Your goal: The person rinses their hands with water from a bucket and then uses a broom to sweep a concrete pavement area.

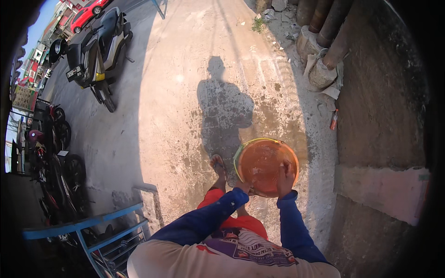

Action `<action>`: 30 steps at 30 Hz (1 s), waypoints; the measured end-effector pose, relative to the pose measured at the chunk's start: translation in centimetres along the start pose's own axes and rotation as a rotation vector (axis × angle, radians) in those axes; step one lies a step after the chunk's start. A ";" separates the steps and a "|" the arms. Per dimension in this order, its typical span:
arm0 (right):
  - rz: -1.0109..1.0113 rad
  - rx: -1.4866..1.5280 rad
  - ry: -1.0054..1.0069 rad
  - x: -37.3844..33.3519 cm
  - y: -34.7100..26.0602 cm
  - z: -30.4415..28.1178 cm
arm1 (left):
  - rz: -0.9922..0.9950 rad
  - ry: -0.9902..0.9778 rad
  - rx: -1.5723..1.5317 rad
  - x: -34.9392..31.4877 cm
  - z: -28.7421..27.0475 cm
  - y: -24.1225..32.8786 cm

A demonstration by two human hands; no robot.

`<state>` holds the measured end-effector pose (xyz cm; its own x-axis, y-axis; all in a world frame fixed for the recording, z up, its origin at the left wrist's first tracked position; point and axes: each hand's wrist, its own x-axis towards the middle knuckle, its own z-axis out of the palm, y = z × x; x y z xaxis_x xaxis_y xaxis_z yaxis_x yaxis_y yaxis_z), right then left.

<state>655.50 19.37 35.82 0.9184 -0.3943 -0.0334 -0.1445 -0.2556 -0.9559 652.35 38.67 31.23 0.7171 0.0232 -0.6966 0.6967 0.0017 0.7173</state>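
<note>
A round orange basin (259, 162) with a yellow-green outer rim is in front of my body, slightly right of the middle. Its inside looks wet, but I cannot tell how much water it holds. My left hand (243, 186) is closed on the near left edge of the basin, its fingers partly hidden. Over the basin's right inner side is my right hand (286, 178), with its fingers curled together. Whatever may be inside those fingers cannot be made out. Both forearms wear blue sleeves.
Wet spots mark the concrete ground (176, 116) around my sandalled foot (218, 167). A parked scooter (95, 60) and several motorcycles (60, 157) stand left, behind a blue metal railing (92, 222). Pipes (336, 58) and a small bottle (333, 119) lie along the right wall.
</note>
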 end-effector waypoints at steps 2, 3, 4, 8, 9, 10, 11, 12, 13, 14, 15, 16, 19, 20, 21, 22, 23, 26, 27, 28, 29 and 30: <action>0.206 0.109 0.057 1.4 2.7 3.5 | -0.412 -0.050 -0.247 2.0 -0.3 2.0; 0.347 0.257 0.102 2.0 5.0 6.9 | -0.371 0.020 -0.231 3.9 -1.4 1.3; 0.456 0.444 0.118 3.5 7.2 10.1 | -0.322 0.079 -0.216 5.7 -2.0 0.7; 0.737 1.265 -0.333 12.9 6.1 16.9 | -0.308 0.047 -0.235 9.1 -6.7 1.5; 0.851 1.456 -0.581 13.5 1.7 19.3 | -0.324 0.084 -0.237 9.4 -9.5 1.5; 0.728 1.478 -0.537 15.6 -3.0 22.5 | -0.333 0.118 -0.240 10.2 -12.2 1.7; 0.602 1.482 -0.472 17.9 -10.0 24.4 | -0.340 0.129 -0.244 10.7 -14.0 2.3; 0.625 1.477 -0.474 19.4 -14.0 25.6 | -0.339 0.137 -0.245 11.4 -15.5 3.1; 0.573 1.325 -0.381 21.1 -17.4 26.2 | -0.332 0.123 -0.253 12.4 -15.9 4.3; 0.521 1.179 -0.306 22.4 -19.1 27.8 | -0.322 0.119 -0.260 13.7 -16.7 5.6; 0.632 1.005 -0.281 22.9 -16.7 29.3 | -0.312 0.119 -0.265 14.7 -17.6 6.8; 0.760 0.812 -0.265 22.4 -13.1 30.9 | -0.301 0.125 -0.273 15.8 -18.6 7.9; 0.938 0.462 -0.145 19.0 -2.1 35.4 | -0.253 0.134 -0.289 18.5 -20.5 11.5; 0.964 0.407 -0.122 18.4 -0.5 37.0 | -0.238 0.150 -0.297 19.1 -21.3 12.2; 0.989 0.535 -0.262 18.2 -0.7 39.0 | -0.232 0.178 -0.298 19.4 -22.4 12.6; 1.008 0.666 -0.393 18.3 -1.4 40.7 | -0.216 0.205 -0.298 19.8 -23.4 13.2; 1.023 0.799 -0.520 18.7 -2.1 42.4 | -0.202 0.232 -0.301 19.9 -24.0 13.6; 1.009 1.197 -0.875 22.1 -7.0 47.7 | -0.146 0.291 -0.299 21.1 -25.3 14.9; 1.011 1.070 -0.793 21.1 -13.2 49.8 | -0.173 0.339 -0.316 21.0 -26.6 13.9; 1.007 0.938 -0.716 19.7 -18.4 51.3 | -0.197 0.390 -0.335 20.8 -27.8 12.7; 1.005 0.916 -0.717 20.0 -18.4 51.0 | -0.195 0.397 -0.355 21.7 -27.7 13.0; 0.928 0.819 -0.674 20.6 -17.3 51.5 | -0.191 0.411 -0.379 22.8 -27.8 12.7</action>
<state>695.86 61.10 36.67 0.6399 0.4188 -0.6443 -0.7482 0.5308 -0.3980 677.01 67.03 24.87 0.4609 0.3726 -0.8054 0.7039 0.3993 0.5875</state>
